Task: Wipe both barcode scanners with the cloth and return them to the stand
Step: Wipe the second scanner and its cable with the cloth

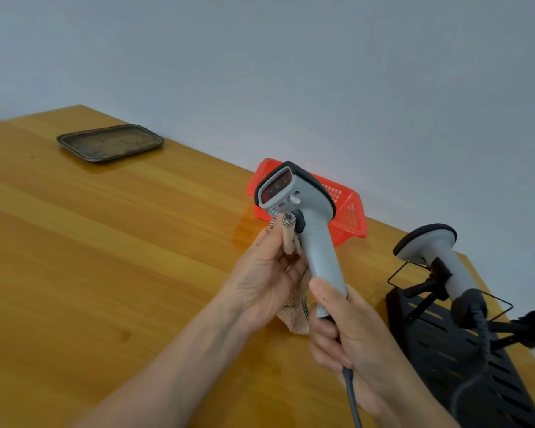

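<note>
My right hand [349, 341] grips the lower handle of a grey barcode scanner [314, 230] and holds it upright above the table, its red window facing left. My left hand [266, 276] holds a beige cloth [294, 319] with a checkered edge and presses it against the scanner just under the head, by the black trigger. The cloth's lower part hangs down behind the handle. A second grey scanner [433, 245] rests head-up in the black stand [464, 350] at the right, its dark cable curling down.
A red plastic basket [349, 211] sits against the wall behind the held scanner. A dark metal tray [110, 143] lies at the far left of the wooden table [105, 257]. The held scanner's grey cable [352, 400] drops toward the bottom edge.
</note>
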